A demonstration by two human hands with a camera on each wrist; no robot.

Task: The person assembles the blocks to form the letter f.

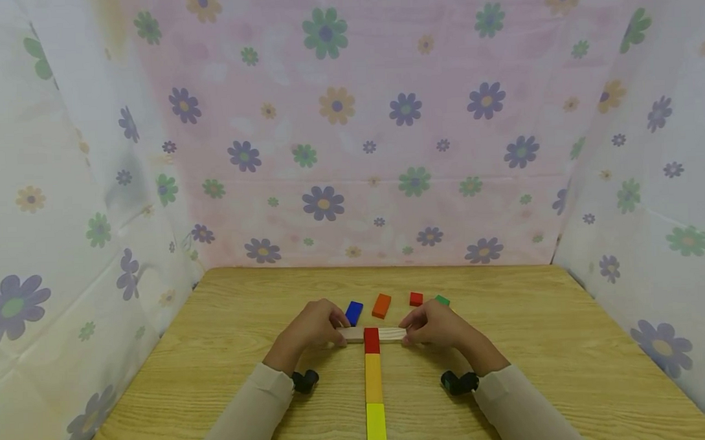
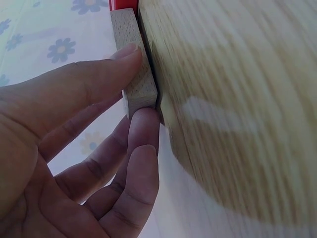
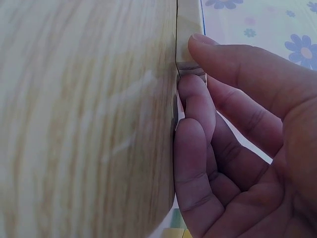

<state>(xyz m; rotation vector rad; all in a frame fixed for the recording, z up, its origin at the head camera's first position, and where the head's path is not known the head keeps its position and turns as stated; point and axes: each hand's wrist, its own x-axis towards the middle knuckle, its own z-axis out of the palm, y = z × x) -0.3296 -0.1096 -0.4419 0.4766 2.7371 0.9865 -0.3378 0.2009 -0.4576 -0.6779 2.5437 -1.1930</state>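
Note:
A red block (image 1: 371, 340), an orange-yellow block (image 1: 373, 378) and a yellow block (image 1: 376, 426) form a line running toward me. On either side of the red block lies a plain wooden block, the left one (image 1: 353, 335) and the right one (image 1: 391, 334), so the blocks make a T. My left hand (image 1: 313, 330) pinches the left wooden block (image 2: 131, 37), thumb on its near side and a fingertip at its end. My right hand (image 1: 440, 327) likewise pinches the outer end of the right wooden block (image 3: 190, 34). Both blocks rest on the table.
Behind the T lie a blue block (image 1: 354, 313), an orange block (image 1: 381, 306), a small red block (image 1: 416, 299) and a green block (image 1: 442, 300), partly hidden by my right hand. Flowered cloth (image 1: 338, 156) encloses the wooden table (image 1: 217, 354) at back and sides.

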